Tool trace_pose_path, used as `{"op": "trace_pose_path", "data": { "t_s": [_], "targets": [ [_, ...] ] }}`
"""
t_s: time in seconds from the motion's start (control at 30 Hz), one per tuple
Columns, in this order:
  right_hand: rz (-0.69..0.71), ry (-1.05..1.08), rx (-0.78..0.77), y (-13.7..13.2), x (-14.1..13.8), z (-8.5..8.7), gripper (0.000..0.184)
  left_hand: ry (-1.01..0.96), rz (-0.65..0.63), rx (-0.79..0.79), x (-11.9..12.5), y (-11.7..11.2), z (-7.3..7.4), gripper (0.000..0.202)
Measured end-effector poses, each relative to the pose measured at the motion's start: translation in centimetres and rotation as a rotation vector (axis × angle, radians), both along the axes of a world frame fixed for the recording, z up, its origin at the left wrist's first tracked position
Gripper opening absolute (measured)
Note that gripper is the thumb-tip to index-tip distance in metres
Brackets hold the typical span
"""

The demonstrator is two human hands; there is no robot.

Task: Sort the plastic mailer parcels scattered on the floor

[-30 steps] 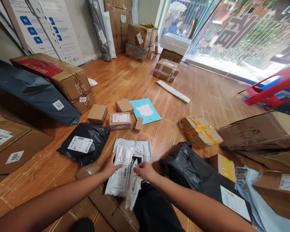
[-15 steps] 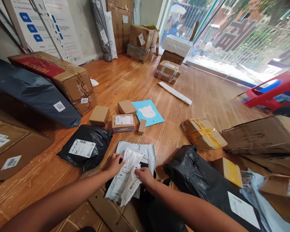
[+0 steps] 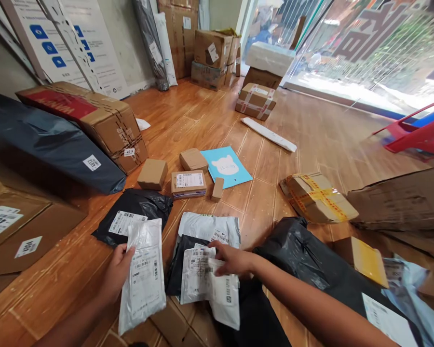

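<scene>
My left hand (image 3: 119, 270) is closed on the edge of a white plastic mailer (image 3: 144, 279) with a printed label, raised to the left of the pile. My right hand (image 3: 235, 258) is over the pile, its thumb and fingers at the top of a small white packet (image 3: 224, 299), which it appears to grip; part of the hold is hidden. Beside that packet lies another small white labelled mailer (image 3: 194, 274). Under them are a black mailer (image 3: 177, 260) and a larger pale grey mailer (image 3: 210, 224).
A black labelled bag (image 3: 144, 205) lies left of the pile, with small cardboard boxes (image 3: 188, 183) and a blue cat-print mailer (image 3: 227, 166) beyond. Large cartons (image 3: 90, 120) line the left. On the right are a long black parcel (image 3: 304, 260), a yellow-taped box (image 3: 318, 197) and a red stool (image 3: 415, 132).
My left hand has lifted the white mailer off the pile and moved it left. Uncovered beneath are a small white mailer and the black mailer. My right hand has shifted slightly right with the packet.
</scene>
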State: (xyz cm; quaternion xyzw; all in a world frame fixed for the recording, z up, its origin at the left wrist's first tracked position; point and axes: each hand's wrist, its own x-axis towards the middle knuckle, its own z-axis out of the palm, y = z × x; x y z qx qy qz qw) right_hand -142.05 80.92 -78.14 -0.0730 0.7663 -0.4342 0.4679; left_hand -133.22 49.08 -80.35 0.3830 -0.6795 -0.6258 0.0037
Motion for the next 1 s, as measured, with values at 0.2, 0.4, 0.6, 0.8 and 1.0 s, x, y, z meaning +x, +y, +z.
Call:
{"op": "trace_pose_path", "data": {
  "t_s": [0.2, 0.4, 0.6, 0.8, 1.0],
  "targets": [
    [0.199, 0.366, 0.180, -0.1, -0.6, -1.5, 0.025, -0.129, 0.087, 0.245, 1.4, 1.2, 1.3, 0.078],
    [0.274, 0.534, 0.269, -3.9, 0.7, -4.0, 0.069, -0.082, 0.017, 0.318, 1.2, 2.6, 0.2, 0.072],
    [0.159, 0.514, 0.216, -4.1, -0.7, -5.7, 0.018, -0.070, -0.011, 0.364, 1.3, 2.5, 0.0, 0.071],
    [0.106, 0.528, 0.182, -5.5, -0.7, -6.0, 0.035, -0.093, 0.027, 0.374, 1.9, 2.0, 0.7, 0.073],
    [0.186, 0.435, 0.249, -6.9, 1.5, -6.3, 0.084, -0.120, -0.127, 0.506, 2.1, 1.6, -0.4, 0.068]
  ]
}}
